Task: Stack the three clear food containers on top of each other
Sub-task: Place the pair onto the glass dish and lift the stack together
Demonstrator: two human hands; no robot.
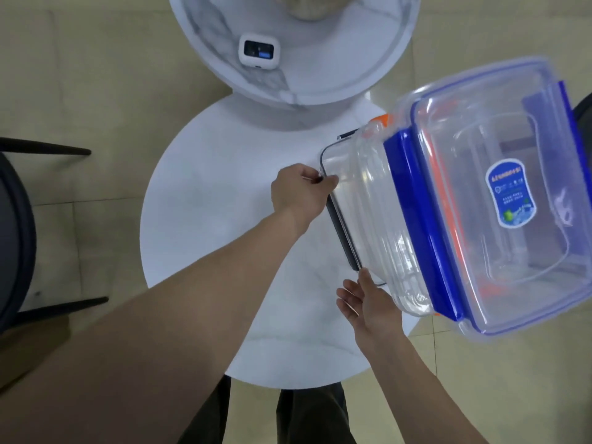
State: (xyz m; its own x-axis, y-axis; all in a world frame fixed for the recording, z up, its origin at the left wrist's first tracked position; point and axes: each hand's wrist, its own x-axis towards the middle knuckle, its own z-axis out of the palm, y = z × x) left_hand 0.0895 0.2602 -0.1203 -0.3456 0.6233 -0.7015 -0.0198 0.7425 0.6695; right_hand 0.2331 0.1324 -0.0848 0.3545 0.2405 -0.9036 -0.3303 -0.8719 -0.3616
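Note:
Three clear food containers stand stacked at the right edge of a round white table [208, 219]. The top container [512, 203] has a blue-clipped lid with a blue sticker. Under it, the middle container [374, 200] shows orange clips. The bottom container [342, 241] has a dark grey rim. My left hand [301, 193] pinches that dark rim at its far left corner. My right hand [368, 302] has its fingers spread, and its fingertips rest against the near left corner of the stack. The stack's right side runs past the table edge in view.
A second round white table [320, 81] stands just beyond, with a small white device [259, 51] on it. A dark chair [12, 235] is at the left. Beige floor tiles surround the tables. My legs [288, 415] are at the near table edge.

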